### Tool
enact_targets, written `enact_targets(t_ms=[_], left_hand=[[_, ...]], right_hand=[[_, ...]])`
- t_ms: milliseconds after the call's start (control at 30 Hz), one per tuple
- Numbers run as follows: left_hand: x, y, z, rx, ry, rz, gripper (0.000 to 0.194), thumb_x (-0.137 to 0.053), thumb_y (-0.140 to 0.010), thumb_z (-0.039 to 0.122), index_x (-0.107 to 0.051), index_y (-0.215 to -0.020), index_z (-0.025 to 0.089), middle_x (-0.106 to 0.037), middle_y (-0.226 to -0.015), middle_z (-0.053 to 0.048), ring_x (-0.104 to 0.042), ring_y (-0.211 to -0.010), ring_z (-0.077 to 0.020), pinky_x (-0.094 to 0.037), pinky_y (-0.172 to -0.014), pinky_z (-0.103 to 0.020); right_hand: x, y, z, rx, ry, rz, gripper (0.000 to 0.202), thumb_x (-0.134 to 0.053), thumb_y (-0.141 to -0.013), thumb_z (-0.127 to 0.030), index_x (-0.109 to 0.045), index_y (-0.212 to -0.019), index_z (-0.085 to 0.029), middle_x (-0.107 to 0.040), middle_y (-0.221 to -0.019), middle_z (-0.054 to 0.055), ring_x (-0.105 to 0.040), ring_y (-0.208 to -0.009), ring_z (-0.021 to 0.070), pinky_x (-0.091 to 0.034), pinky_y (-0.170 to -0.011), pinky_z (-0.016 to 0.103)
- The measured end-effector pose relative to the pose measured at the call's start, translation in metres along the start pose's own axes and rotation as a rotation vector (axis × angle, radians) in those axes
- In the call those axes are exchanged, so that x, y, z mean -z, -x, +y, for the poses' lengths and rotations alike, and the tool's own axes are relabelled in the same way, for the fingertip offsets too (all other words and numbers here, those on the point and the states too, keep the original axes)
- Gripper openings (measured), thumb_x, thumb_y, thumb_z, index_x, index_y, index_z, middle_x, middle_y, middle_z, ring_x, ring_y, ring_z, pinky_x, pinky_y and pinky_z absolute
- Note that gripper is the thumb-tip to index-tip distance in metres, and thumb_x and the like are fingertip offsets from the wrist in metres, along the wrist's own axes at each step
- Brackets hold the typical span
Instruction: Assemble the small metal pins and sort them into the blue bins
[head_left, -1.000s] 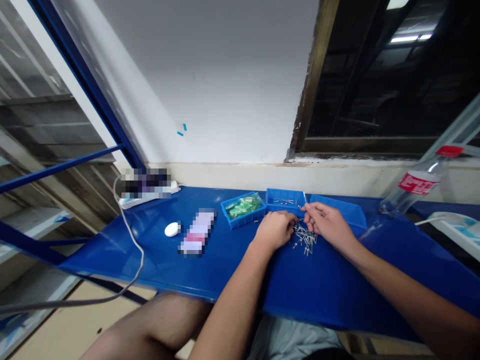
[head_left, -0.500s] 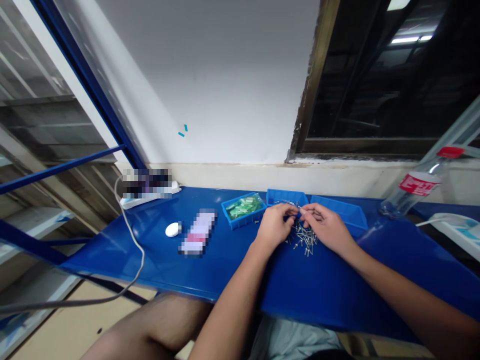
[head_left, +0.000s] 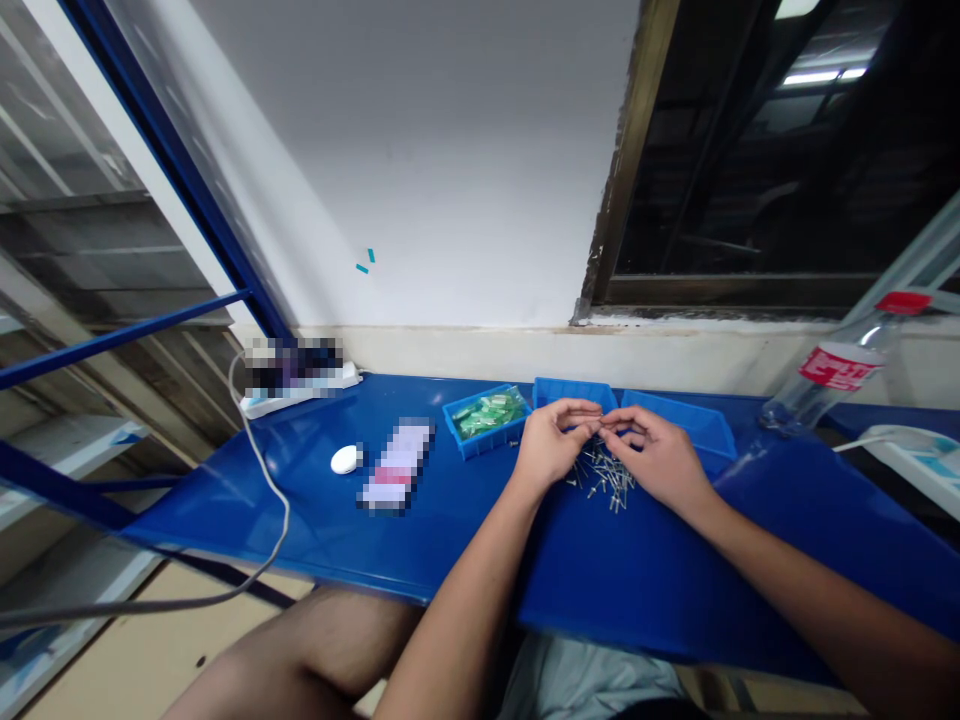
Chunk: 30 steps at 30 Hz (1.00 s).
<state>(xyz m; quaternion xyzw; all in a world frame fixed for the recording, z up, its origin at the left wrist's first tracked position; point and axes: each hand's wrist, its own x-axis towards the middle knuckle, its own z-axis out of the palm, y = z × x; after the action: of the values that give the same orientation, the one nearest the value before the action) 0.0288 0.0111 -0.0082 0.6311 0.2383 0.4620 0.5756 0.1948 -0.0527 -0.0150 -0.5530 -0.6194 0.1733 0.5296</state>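
Note:
Over a loose pile of silver blind rivets (head_left: 613, 480) on the blue table, both my hands meet at the fingertips. My left hand (head_left: 555, 440) is closed in a pinch, thumb against fingers. My right hand (head_left: 651, 452) pinches from the other side, its fingertips touching those of the left. A thin rivet showed between them a moment ago; the fingers now mostly cover it. Just left of my hands is a blue bin (head_left: 491, 440) holding small green packets (head_left: 487, 412). Behind them stand a second blue bin (head_left: 574, 390) and a wider blue bin (head_left: 697, 425).
At the right rear stands a plastic bottle (head_left: 840, 370) with a red cap, near a white power strip (head_left: 919, 460). Left on the table are a blurred-out flat item (head_left: 397, 468), a white round object (head_left: 345, 459) and a grey cable (head_left: 281, 510). A wall rises behind.
My fingertips have shifted slightly downward and closed together, covering the silver pin that showed between them. The left fingers are straighter. The pile and bins stay put.

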Motion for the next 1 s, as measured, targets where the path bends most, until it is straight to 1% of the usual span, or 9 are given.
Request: enact_targets(t_ms=[167,233,367,467,533,667,733,833,1000], left_hand=[[-0.001,0.000,-0.001,0.020,0.072,-0.035,0.024,-0.076,-0.089,0.017,-0.073,-0.112,0.012,-0.079,-0.115,-0.015,-0.076,-0.108,-0.0238,-0.059,-0.104,-0.042],[-0.001,0.001,0.001,0.007,0.002,-0.008,0.026,-0.077,-0.089,0.022,-0.074,-0.112,0.012,-0.079,-0.114,-0.015,-0.077,-0.107,-0.0249,-0.060,-0.103,-0.041],[0.000,0.006,0.011,-0.004,-0.242,0.044,0.034,-0.078,-0.089,0.038,-0.078,-0.112,0.013,-0.082,-0.106,-0.012,-0.079,-0.099,-0.0259,-0.063,-0.094,-0.037],[0.002,0.010,0.019,-0.009,-0.375,-0.033,0.036,-0.072,-0.093,0.046,-0.082,-0.108,0.015,-0.083,-0.103,-0.009,-0.079,-0.095,-0.0265,-0.063,-0.088,-0.034],[0.003,0.011,0.021,-0.018,-0.427,-0.057,0.032,-0.069,-0.095,0.042,-0.082,-0.110,0.016,-0.083,-0.105,-0.007,-0.079,-0.097,-0.0266,-0.063,-0.088,-0.034],[0.005,0.009,0.016,0.006,-0.493,-0.001,0.027,-0.068,-0.094,0.023,-0.081,-0.116,0.015,-0.082,-0.108,-0.009,-0.080,-0.097,-0.0244,-0.063,-0.093,-0.034],[0.006,0.007,0.012,-0.003,-0.530,-0.002,0.027,-0.068,-0.093,0.020,-0.081,-0.116,0.015,-0.082,-0.109,-0.010,-0.080,-0.098,-0.0237,-0.063,-0.094,-0.034],[0.008,0.007,0.007,-0.049,-0.584,-0.050,0.024,-0.069,-0.092,0.019,-0.082,-0.112,0.018,-0.083,-0.106,-0.008,-0.080,-0.097,-0.0231,-0.063,-0.093,-0.034],[0.008,0.006,0.001,-0.079,-0.594,-0.050,0.026,-0.067,-0.089,0.011,-0.080,-0.111,0.018,-0.083,-0.100,-0.006,-0.079,-0.092,-0.0200,-0.064,-0.090,-0.032]], right_hand=[[-0.001,-0.001,-0.003,0.007,0.024,0.034,0.023,-0.070,-0.089,-0.035,-0.068,-0.106,-0.020,-0.071,-0.095,0.009,-0.068,-0.077,0.0199,-0.061,-0.070,0.034],[0.000,-0.002,-0.001,0.026,0.044,0.033,0.022,-0.068,-0.091,-0.035,-0.070,-0.107,-0.020,-0.070,-0.099,0.010,-0.067,-0.079,0.0199,-0.061,-0.071,0.034],[0.002,-0.003,0.004,0.049,0.016,0.022,0.023,-0.068,-0.093,-0.040,-0.072,-0.103,-0.020,-0.072,-0.104,0.011,-0.069,-0.081,0.0202,-0.062,-0.072,0.034],[0.002,-0.002,0.003,0.041,-0.044,0.009,0.022,-0.069,-0.092,-0.039,-0.071,-0.104,-0.020,-0.073,-0.101,0.009,-0.071,-0.079,0.0193,-0.062,-0.070,0.032],[0.002,-0.002,0.001,0.057,-0.036,-0.013,0.021,-0.069,-0.092,-0.038,-0.071,-0.104,-0.021,-0.073,-0.105,0.009,-0.071,-0.078,0.0186,-0.063,-0.071,0.032],[0.002,-0.002,-0.001,0.112,0.034,-0.025,0.019,-0.065,-0.095,-0.039,-0.074,-0.098,-0.023,-0.074,-0.107,0.009,-0.073,-0.087,0.0221,-0.064,-0.079,0.036],[0.001,-0.003,0.001,0.072,0.033,-0.010,0.022,-0.065,-0.096,-0.042,-0.074,-0.100,-0.023,-0.075,-0.105,0.009,-0.073,-0.085,0.0224,-0.064,-0.079,0.037],[0.000,-0.002,0.006,-0.022,-0.011,0.000,0.029,-0.069,-0.093,-0.048,-0.072,-0.105,-0.021,-0.076,-0.102,0.009,-0.073,-0.078,0.0212,-0.064,-0.075,0.036],[-0.002,-0.003,0.012,-0.047,-0.028,-0.044,0.031,-0.073,-0.088,-0.049,-0.070,-0.099,-0.020,-0.076,-0.096,0.010,-0.072,-0.078,0.0214,-0.062,-0.073,0.035]])
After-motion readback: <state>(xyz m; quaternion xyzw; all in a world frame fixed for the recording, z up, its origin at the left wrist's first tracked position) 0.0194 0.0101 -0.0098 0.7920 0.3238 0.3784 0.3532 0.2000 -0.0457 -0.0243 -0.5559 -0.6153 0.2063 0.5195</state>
